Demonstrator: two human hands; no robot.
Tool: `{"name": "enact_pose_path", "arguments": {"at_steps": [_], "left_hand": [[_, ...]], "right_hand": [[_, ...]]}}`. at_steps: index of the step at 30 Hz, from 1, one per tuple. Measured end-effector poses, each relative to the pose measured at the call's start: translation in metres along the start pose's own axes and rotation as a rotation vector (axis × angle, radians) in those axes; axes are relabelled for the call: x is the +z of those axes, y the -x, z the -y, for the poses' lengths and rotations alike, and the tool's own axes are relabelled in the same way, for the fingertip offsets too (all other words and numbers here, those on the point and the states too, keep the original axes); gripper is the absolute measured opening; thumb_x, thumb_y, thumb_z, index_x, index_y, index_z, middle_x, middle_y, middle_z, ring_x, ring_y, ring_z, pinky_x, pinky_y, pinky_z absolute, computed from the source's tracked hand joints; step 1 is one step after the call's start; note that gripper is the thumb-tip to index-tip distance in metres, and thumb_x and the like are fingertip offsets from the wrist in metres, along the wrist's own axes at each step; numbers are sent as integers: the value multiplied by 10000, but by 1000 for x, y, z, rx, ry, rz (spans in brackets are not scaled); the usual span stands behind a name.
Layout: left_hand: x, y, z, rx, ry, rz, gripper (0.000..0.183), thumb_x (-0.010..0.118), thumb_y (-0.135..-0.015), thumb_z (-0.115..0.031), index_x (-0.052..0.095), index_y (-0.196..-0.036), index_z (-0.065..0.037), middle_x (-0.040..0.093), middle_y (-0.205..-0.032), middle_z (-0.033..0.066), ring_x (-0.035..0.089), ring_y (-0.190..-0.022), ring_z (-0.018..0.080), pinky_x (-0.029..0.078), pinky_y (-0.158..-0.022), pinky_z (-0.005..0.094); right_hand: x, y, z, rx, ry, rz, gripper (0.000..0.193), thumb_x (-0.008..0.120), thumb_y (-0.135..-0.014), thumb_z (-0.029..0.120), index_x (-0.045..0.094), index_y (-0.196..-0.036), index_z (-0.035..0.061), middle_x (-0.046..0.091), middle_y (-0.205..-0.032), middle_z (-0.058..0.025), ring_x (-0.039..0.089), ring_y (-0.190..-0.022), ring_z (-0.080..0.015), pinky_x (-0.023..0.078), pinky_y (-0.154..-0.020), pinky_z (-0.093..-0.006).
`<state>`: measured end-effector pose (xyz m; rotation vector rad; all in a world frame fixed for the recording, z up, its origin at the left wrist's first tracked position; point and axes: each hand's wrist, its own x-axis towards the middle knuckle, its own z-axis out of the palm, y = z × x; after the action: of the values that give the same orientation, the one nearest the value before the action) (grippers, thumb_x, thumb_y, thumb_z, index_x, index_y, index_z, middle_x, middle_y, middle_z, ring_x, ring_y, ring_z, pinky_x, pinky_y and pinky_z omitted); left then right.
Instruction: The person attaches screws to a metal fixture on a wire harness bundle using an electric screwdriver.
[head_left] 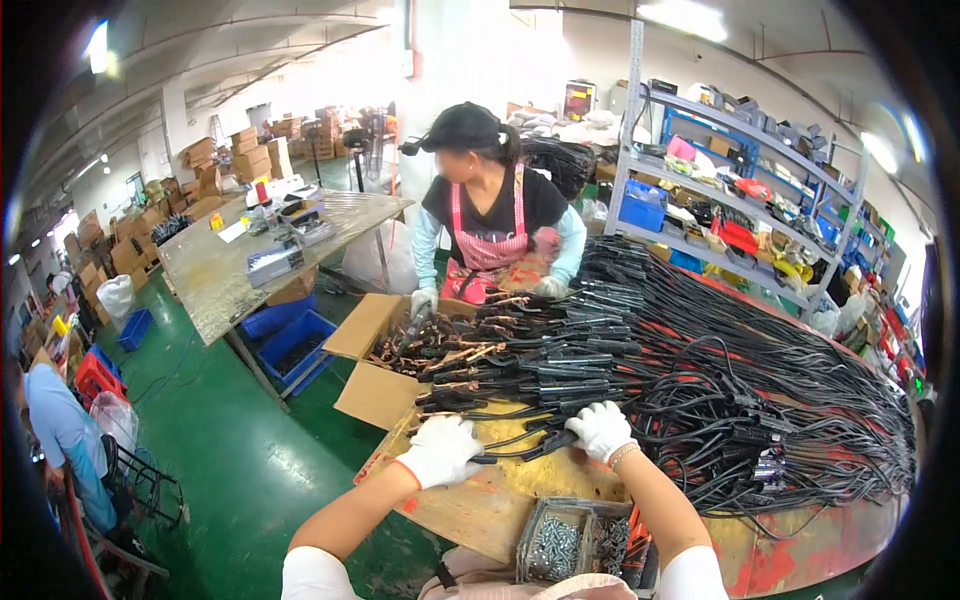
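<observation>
Both my hands wear white gloves and work at the front of the table. My left hand (441, 451) is closed round the end of a black cable piece (510, 451). To its right, my right hand (602, 431) grips the black handle-like part (556, 441) of the same piece. Just beyond my hands lies a thick row of black cables with black handles (575, 370), several ending in copper-coloured clamp parts (480, 352). What sits inside my palms is hidden by the gloves.
An open cardboard box (378, 395) with copper-coloured parts stands left of the pile. A divided tray of screws (558, 545) is close to me. Long black cables (760, 350) cover the right side. Across the table a co-worker (490, 215) in gloves handles parts.
</observation>
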<state>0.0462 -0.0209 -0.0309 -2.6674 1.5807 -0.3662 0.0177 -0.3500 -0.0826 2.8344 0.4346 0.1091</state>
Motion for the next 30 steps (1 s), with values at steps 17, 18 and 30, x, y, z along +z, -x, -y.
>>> {"name": "enact_pose_path", "arguments": {"at_steps": [17, 18, 30], "left_hand": [[-23, -25, -49, -284, 453, -257, 330, 639, -875, -358, 679, -1098, -117, 680, -865, 125, 643, -855, 285, 513, -739, 417], [-17, -25, -52, -285, 453, -254, 330, 639, -875, -358, 679, -1098, -117, 680, -865, 125, 643, -855, 285, 513, -739, 417], [-8, -31, -105, -652, 1977, 42, 769, 283, -881, -782, 621, -1037, -109, 508, -611, -16, 429, -426, 80, 304, -354, 243]], "right_hand": [[-113, 19, 42, -393, -236, -134, 416, 619, -838, 457, 608, -1180, 219, 603, -983, -68, 608, -921, -275, 490, -761, -394], [-120, 24, 37, -384, -203, -178, 414, 614, -836, 469, 615, -1166, 220, 607, -955, -53, 609, -916, -260, 487, -750, -387], [-67, 78, 40, 440, -1439, -443, 311, 717, -816, 268, 627, -1049, 82, 610, -1006, -41, 596, -901, -210, 485, -819, -332]]}}
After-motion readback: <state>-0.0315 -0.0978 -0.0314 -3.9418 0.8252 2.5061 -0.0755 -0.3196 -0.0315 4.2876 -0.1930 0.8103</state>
